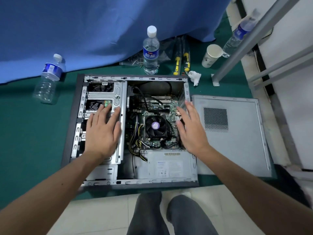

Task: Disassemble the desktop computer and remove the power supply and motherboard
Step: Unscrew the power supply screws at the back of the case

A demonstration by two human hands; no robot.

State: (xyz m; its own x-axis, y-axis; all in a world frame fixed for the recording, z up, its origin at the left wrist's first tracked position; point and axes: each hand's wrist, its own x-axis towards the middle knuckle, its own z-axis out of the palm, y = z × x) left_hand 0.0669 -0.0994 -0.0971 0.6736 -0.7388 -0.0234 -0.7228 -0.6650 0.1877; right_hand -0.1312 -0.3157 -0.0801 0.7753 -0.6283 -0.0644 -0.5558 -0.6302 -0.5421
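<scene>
An open desktop computer case (128, 184) lay on its side on a green mat (33, 133), seen from above by a person standing at its near edge. The left hand (103, 131) rested flat on the metal drive cage (105, 95) in the left half of the case, fingers straight and spread, holding nothing. The right hand (191, 129) was over the right wall of the case, fingers straight and loosely together, also holding nothing; whether it touched the case could not be told.

The motherboard (157, 107) sat in the far right part of the case, with a black cooling fan (155, 126) at its middle and yellow and black cables (137, 139) running along its left side. The grey power supply (169, 165) sat in the near right corner of the case.

The removed side panel (237, 146) lay on the mat, just right of the case. Along the far edge of the mat stood a water bottle (150, 50), a paper cup (211, 55), two yellow-and-black tools (181, 63) and a crumpled tissue (195, 77). A second bottle (49, 78) stood near the far left corner of the case, beside a blue cloth (84, 22).
</scene>
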